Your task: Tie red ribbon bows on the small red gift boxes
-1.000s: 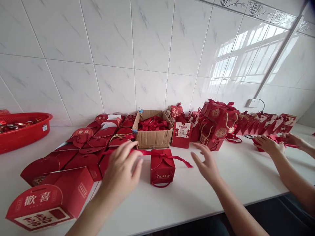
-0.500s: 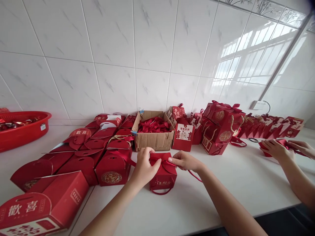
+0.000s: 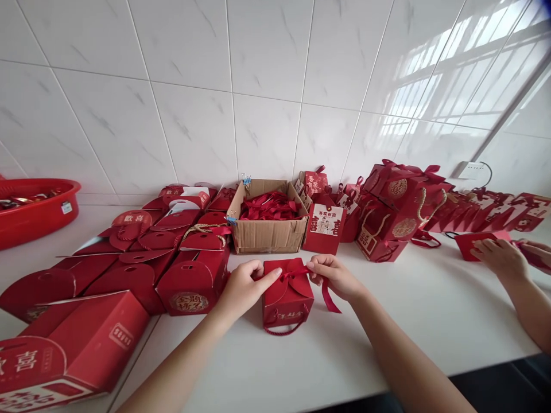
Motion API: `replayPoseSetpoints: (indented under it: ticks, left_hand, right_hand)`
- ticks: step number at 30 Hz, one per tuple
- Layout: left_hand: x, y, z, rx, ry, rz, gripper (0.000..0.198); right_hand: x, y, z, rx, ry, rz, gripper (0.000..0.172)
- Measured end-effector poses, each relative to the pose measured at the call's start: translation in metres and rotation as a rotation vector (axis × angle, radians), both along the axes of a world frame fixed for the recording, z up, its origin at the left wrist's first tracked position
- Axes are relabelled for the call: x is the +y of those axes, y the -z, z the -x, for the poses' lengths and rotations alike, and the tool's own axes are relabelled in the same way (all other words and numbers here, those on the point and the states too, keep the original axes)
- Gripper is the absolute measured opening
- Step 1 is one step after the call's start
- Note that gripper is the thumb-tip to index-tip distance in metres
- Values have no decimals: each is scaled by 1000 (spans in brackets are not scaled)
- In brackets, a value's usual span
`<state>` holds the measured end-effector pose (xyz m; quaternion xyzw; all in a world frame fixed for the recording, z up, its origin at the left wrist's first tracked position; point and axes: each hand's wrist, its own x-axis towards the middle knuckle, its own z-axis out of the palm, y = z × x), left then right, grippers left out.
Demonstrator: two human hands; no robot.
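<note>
A small red gift box (image 3: 287, 301) with gold lettering and a cord handle stands upright on the white table in front of me. A red ribbon (image 3: 330, 298) crosses its lid and is crossed or knotted near the middle. My left hand (image 3: 247, 285) is closed at the box's left top edge, its thumb reaching to the ribbon; the ribbon part in its fingers is mostly hidden. At the upper right corner my right hand (image 3: 334, 276) pinches the ribbon, and a loose tail hangs below it.
Behind the box stands a cardboard carton (image 3: 267, 236) of red ribbons. Folded red boxes (image 3: 189, 287) crowd the left, near a red plastic basin (image 3: 38, 221). Stacked gift boxes (image 3: 383, 229) stand right. At far right another person's hand (image 3: 501, 258) handles a red box.
My right hand has pulled the ribbon outward to the right, and its tail now hangs beside the box. The left thumb stays near the knot. The camera view has shifted slightly.
</note>
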<state>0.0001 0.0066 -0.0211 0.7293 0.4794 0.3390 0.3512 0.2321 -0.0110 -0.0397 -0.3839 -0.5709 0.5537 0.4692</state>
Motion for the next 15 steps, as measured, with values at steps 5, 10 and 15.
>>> replayPoseSetpoints:
  ticks: [5,10,15]
  left_hand:
    - [4,-1,5,31,-11,3,51]
    - [6,-4,9,59,-4,5,51]
    - [3,-4,6,33,2,23,52]
  right_hand:
    - [0,-1,-6,-9,17,6,36]
    - [-2,-4,-13,-53,-5,-2,33]
    - [-5,-7,-18,-173,-83,31,31]
